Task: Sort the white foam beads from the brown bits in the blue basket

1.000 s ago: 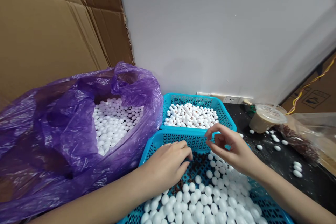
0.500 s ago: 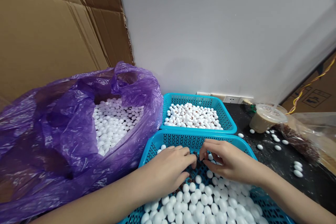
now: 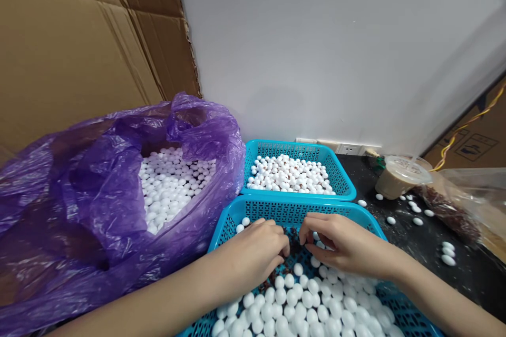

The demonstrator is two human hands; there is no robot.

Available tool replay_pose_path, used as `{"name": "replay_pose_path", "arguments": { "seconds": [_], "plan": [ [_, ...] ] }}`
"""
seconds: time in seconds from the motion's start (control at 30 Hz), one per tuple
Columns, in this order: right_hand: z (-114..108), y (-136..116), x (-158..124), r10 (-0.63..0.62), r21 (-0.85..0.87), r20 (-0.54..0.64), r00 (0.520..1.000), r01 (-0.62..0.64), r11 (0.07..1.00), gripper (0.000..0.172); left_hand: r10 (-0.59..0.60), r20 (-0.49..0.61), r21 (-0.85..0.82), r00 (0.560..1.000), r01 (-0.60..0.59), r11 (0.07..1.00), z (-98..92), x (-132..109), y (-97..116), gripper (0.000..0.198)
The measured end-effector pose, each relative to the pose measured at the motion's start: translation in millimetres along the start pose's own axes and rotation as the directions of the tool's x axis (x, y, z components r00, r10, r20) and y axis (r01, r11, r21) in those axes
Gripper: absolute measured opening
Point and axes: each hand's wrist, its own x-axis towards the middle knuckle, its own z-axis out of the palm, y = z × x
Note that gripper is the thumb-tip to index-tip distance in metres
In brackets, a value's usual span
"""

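Note:
Both hands are inside the front blue plastic basket (image 3: 363, 211), over small reddish-brown pieces (image 3: 294, 246) on its bottom. My left hand (image 3: 256, 253) has its fingers curled down and its thumb close to the index finger; what they hold, if anything, is hidden. Facing it, my right hand (image 3: 336, 242) brings thumb and index finger together in a pinch, and I cannot make out anything between the tips. Many smooth white balls (image 3: 292, 297) fill the near part of the basket, with several more around the right fingers and at the back left corner.
Behind stands a second blue basket (image 3: 343, 181) with white balls and reddish-brown bits. A purple plastic bag (image 3: 106, 184) of white balls is at the left. On the black tabletop (image 3: 419, 253) are loose white balls, a lidded drink cup (image 3: 395, 181) and a clear bag of brown pieces (image 3: 450, 216).
My left hand has shifted slightly left and its fingers have drawn in, showing more reddish-brown pieces between the hands. My right hand has stayed almost in place, still pinched.

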Motion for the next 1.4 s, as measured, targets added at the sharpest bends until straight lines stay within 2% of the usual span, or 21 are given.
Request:
{"name": "replay_pose_path", "arguments": {
  "seconds": [0.23, 0.33, 0.5, 0.6, 0.7, 0.93, 1.07, 1.13, 1.23, 1.33, 1.4],
  "plan": [
    [0.0, -0.1, -1.5, -0.068, 0.059, 0.164, 0.984, 0.059, 0.997, 0.022, -0.052, 0.047, 0.078, 0.998, 0.048, 0.996, -3.3, 1.7, 5.7, 0.009],
    [1.7, 3.1, -2.9, -0.072, 0.032, 0.211, 0.975, 0.067, 0.997, 0.025, -0.042, 0.022, 0.076, 0.999, 0.040, 0.996, -4.9, 1.6, 7.3, 0.010],
    [3.0, 4.9, -3.6, -0.078, 0.000, 0.236, 0.969, 0.080, 0.997, 0.025, -0.046, 0.029, 0.086, 0.998, 0.044, 0.995, -6.1, 0.1, 8.2, 0.011],
    [2.7, 4.7, -2.2, -0.116, 0.040, 0.260, 0.959, 0.109, 0.993, 0.029, -0.049, 0.049, 0.093, 0.998, 0.045, 0.995, -5.7, 0.0, 7.7, 0.008],
    [2.8, 5.1, -0.7, -0.142, 0.096, 0.288, 0.947, 0.119, 0.988, 0.023, -0.051, 0.029, 0.040, 0.998, 0.050, 0.998, -5.4, 0.7, 6.2, 0.007],
    [4.5, 4.4, -1.7, -0.042, 0.036, 0.253, 0.966, 0.034, 0.999, 0.021, -0.057, 0.050, -0.023, 0.997, 0.058, 0.998, -8.1, 2.6, 7.0, 0.004],
    [5.3, 3.1, -1.6, -0.002, 0.008, 0.193, 0.981, 0.001, 1.000, 0.019, -0.018, 0.062, -0.021, 0.998, 0.020, 1.000, -9.9, 4.6, 9.3, 0.005],
    [4.1, 2.2, -0.4, 0.002, 0.027, 0.134, 0.991, -0.006, 1.000, 0.016, 0.023, 0.015, -0.018, 1.000, -0.022, 1.000, -10.6, 5.7, 9.8, 0.004],
    [0.7, 2.1, 2.1, 0.015, 0.115, 0.004, 1.000, -0.015, 0.993, 0.008, 0.109, -0.124, -0.014, 0.986, -0.111, 0.994, -12.6, 6.1, 10.3, 0.001],
    [-3.0, 4.7, 4.4, 0.088, 0.289, -0.164, 0.983, -0.038, 0.957, 0.009, 0.211, -0.309, -0.015, 0.927, -0.227, 0.974, -17.0, 4.2, 13.1, 0.003],
    [-4.9, 7.2, 5.5, 0.172, 0.494, -0.196, 0.965, -0.055, 0.868, 0.014, 0.253, -0.410, -0.010, 0.876, -0.281, 0.960, -20.9, 2.5, 16.2, 0.005]
  ]
}}
